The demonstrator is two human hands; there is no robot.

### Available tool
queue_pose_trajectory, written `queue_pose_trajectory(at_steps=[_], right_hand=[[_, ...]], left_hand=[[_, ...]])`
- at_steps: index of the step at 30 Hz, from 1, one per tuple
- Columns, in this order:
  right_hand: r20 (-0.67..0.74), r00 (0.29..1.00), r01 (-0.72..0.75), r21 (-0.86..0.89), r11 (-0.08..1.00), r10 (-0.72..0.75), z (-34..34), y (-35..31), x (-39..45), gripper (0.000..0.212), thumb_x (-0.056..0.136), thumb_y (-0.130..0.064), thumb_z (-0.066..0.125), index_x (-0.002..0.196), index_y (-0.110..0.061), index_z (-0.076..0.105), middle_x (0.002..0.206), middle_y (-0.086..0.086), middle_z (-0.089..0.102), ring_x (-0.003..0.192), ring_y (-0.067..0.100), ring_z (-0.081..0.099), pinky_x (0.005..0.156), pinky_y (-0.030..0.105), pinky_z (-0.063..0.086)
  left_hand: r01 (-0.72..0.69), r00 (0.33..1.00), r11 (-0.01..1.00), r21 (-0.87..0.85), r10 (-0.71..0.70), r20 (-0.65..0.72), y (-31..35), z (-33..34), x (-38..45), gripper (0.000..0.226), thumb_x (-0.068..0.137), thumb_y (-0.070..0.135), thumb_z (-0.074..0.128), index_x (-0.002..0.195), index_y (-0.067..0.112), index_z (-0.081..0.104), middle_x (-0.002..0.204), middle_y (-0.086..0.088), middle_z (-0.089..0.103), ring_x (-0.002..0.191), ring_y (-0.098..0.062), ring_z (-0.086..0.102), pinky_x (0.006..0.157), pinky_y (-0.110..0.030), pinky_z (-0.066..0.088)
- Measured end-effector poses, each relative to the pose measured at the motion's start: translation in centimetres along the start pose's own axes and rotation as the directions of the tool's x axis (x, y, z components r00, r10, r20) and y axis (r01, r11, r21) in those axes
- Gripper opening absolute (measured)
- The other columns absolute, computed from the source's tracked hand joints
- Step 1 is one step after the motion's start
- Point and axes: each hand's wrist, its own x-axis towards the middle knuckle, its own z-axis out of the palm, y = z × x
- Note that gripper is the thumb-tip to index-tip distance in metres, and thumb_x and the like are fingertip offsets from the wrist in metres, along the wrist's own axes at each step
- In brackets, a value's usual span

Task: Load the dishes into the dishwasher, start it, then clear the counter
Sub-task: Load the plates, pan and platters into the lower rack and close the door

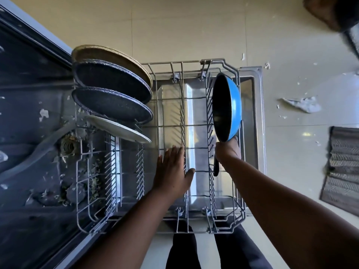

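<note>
A person's right hand [228, 152] grips the black handle of a blue frying pan [227, 106], held on edge among the tines at the right of a pulled-out wire dishwasher rack [223, 64]. The left hand [172, 171] hovers flat, fingers straight, at centre frame. Two dark plates [112, 90], a tan plate [108, 55] and a white plate [118, 129] stand at centre left. Torn paper scraps [303, 103] litter the cream tiled floor [184, 26]; a grey mat [342, 167] lies at right.

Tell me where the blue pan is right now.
In the head view, the blue pan stands on edge at the right side of the lower rack, its handle gripped by the right hand.
</note>
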Motion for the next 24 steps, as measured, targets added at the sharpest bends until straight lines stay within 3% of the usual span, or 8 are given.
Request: queue_pose_trajectory(at_steps=[8,10,12,15,18,20,22,24], right_hand=[[0.082,0.994,0.075,-0.023,0.997,-0.073,-0.8,1.5,-2.9,0.035,0.097,-0.025,0.051,0.127,-0.014,0.036,0.101,0.006,0.059,0.073,0.023,0.054,0.057,0.026,0.039],[0.129,0.982,0.155,-0.100,0.983,-0.141,-0.7,2.7,-4.4,0.047,0.094,-0.019,0.053,0.134,-0.014,0.030,0.122,0.010,0.058,0.094,0.028,0.060,0.074,0.034,0.049],[0.244,0.940,0.297,-0.245,0.923,-0.238,-1.3,3.9,-6.3,0.064,0.090,-0.014,0.053,0.145,-0.017,0.019,0.145,0.014,0.041,0.125,0.033,0.049,0.100,0.045,0.047],[0.429,0.841,0.532,-0.545,0.648,-0.329,-3.2,4.9,-9.7,0.081,0.096,-0.027,0.047,0.152,-0.017,-0.010,0.161,0.010,-0.008,0.148,0.032,-0.005,0.120,0.044,0.010],[0.569,0.704,0.702,-0.648,0.296,-0.425,-5.3,4.7,-13.5,0.083,0.097,-0.041,0.042,0.152,-0.015,-0.015,0.157,0.010,-0.024,0.144,0.030,-0.020,0.116,0.040,-0.006],[0.644,0.625,0.753,-0.646,0.124,-0.442,-6.4,3.8,-15.7,0.083,0.096,-0.044,0.041,0.152,-0.015,-0.012,0.156,0.009,-0.026,0.141,0.028,-0.025,0.114,0.039,-0.010],[0.720,0.505,0.792,-0.605,-0.075,-0.477,-7.3,2.8,-18.3,0.087,0.090,-0.049,0.049,0.154,-0.011,0.004,0.157,0.011,-0.015,0.144,0.032,-0.015,0.115,0.042,-0.002],[0.774,0.347,0.787,-0.547,-0.285,-0.530,-7.5,2.1,-20.5,0.097,0.063,-0.058,0.072,0.140,-0.004,0.047,0.151,0.018,0.029,0.136,0.043,0.035,0.106,0.050,0.035]], left_hand=[[-0.005,1.000,0.999,0.041,0.004,0.016,0.8,-0.7,-0.8,0.073,0.097,0.047,0.040,0.153,0.018,0.003,0.161,-0.005,0.004,0.148,-0.021,0.002,0.118,-0.038,-0.001],[0.002,1.000,0.999,0.040,-0.003,0.012,1.0,-1.1,-1.7,0.074,0.097,0.048,0.039,0.153,0.019,0.000,0.161,-0.004,0.000,0.148,-0.021,-0.002,0.119,-0.039,-0.002],[0.020,1.000,0.999,0.043,-0.021,0.017,1.0,-2.1,-3.3,0.075,0.098,0.048,0.037,0.153,0.020,-0.005,0.161,-0.004,-0.005,0.148,-0.021,-0.006,0.120,-0.040,-0.004],[0.081,0.997,0.995,0.049,-0.082,0.007,0.9,-3.9,-6.8,0.076,0.098,0.050,0.035,0.152,0.020,-0.009,0.161,-0.004,-0.009,0.148,-0.023,-0.007,0.118,-0.037,-0.007],[0.160,0.986,0.987,0.026,-0.159,-0.047,0.5,-5.7,-11.7,0.077,0.095,0.057,0.030,0.153,0.018,-0.003,0.160,-0.008,0.000,0.148,-0.029,0.003,0.118,-0.041,0.001],[0.200,0.977,0.980,0.002,-0.199,-0.082,0.6,-6.5,-15.1,0.081,0.087,0.062,0.023,0.152,0.015,0.010,0.157,-0.013,0.020,0.144,-0.036,0.021,0.116,-0.047,0.016],[0.283,0.952,0.957,-0.067,-0.289,-0.103,0.8,-7.4,-18.9,0.087,0.080,0.064,0.013,0.153,0.017,0.012,0.158,-0.011,0.021,0.145,-0.034,0.019,0.117,-0.046,0.015],[0.371,0.919,0.923,-0.102,-0.381,-0.103,1.4,-7.9,-22.9,0.089,0.078,0.066,0.005,0.153,0.018,0.006,0.160,-0.008,0.011,0.147,-0.029,0.010,0.119,-0.044,0.009]])
